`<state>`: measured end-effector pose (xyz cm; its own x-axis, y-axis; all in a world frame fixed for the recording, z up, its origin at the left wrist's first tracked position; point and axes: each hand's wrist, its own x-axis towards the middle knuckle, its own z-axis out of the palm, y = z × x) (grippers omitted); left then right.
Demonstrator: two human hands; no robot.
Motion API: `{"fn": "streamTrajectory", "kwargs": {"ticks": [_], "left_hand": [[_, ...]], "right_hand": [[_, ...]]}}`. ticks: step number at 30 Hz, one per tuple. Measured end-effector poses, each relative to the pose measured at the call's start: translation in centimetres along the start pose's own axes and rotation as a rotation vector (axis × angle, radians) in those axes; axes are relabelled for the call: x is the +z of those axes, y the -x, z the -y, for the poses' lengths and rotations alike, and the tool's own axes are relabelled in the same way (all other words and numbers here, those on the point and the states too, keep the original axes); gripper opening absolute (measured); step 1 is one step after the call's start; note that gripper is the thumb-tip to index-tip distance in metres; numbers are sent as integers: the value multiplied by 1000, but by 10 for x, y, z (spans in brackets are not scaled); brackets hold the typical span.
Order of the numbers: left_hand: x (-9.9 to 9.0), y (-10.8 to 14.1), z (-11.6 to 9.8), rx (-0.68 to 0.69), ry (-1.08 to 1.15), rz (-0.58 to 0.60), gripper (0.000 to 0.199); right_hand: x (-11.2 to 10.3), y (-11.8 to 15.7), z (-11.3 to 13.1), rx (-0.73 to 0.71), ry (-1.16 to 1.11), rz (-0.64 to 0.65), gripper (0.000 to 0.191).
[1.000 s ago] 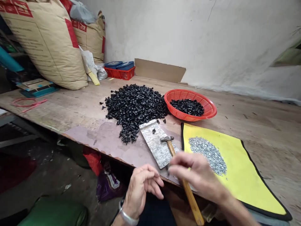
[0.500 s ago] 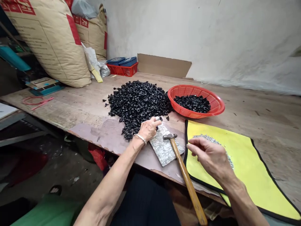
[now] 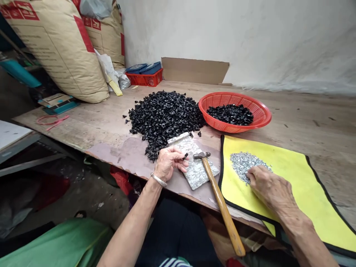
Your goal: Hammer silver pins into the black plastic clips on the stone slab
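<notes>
**Tabletop [image 3: 292, 122]: black piece pinched at the front edge**

Near the front edge, the left hand [image 3: 168, 163] pinches a small black piece [image 3: 185, 156] above a stone slab [image 3: 200, 174], just beside a hammer [image 3: 219, 196]. The half-closed right hand [image 3: 267, 185] rests on a yellow mat [image 3: 311, 215], fingers against silver bits [image 3: 243, 167]; any grip there cannot be told. Beyond lie a black heap [image 3: 164, 118] and a red basket [image 3: 261, 111].

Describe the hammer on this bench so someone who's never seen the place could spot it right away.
On the long wooden bench, look at the front right for the yellow mat with black edging. Just left of it lies a hammer with a steel head and a long pale wooden handle, its head over a speckled stone slab. Its handle, jutting past the bench's front edge towards the person, sets it apart.
</notes>
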<state>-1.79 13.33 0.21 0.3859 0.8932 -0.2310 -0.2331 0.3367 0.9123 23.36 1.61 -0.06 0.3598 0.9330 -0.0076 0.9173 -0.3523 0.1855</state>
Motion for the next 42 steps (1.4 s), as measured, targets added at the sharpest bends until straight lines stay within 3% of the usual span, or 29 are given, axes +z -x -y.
{"fn": "streamTrajectory", "kwargs": {"ticks": [5,12,18,21,24,28,31,35,38,42], "left_hand": [[2,29,11,-73,152,-74,19],[-1,40,19,-106,245,-72,19],[1,40,22,-72,215,-157,24],[6,41,24,24,198,-248,24],[9,39,27,31,219,-279,22],[9,34,33,50,143,-334,24],[8,31,38,107,5,-357,19],[6,32,43,155,-18,-341,26],[4,33,47,141,-44,-335,20],[4,33,47,115,-65,-347,16]], "right_hand": [[6,-6,-7,-80,63,-5,18],[2,-9,-11,-63,12,18,22],[1,-5,-25,26,-134,-64,22],[1,-2,-29,69,-249,-179,18],[-2,1,-26,141,-290,-272,14],[-1,0,-24,157,-124,-184,20],[6,-2,-29,141,-137,-134,19],[3,-2,-31,242,-312,-186,12],[-10,-1,-28,384,-509,-128,12],[-19,4,-22,521,-1024,-71,9]]}}
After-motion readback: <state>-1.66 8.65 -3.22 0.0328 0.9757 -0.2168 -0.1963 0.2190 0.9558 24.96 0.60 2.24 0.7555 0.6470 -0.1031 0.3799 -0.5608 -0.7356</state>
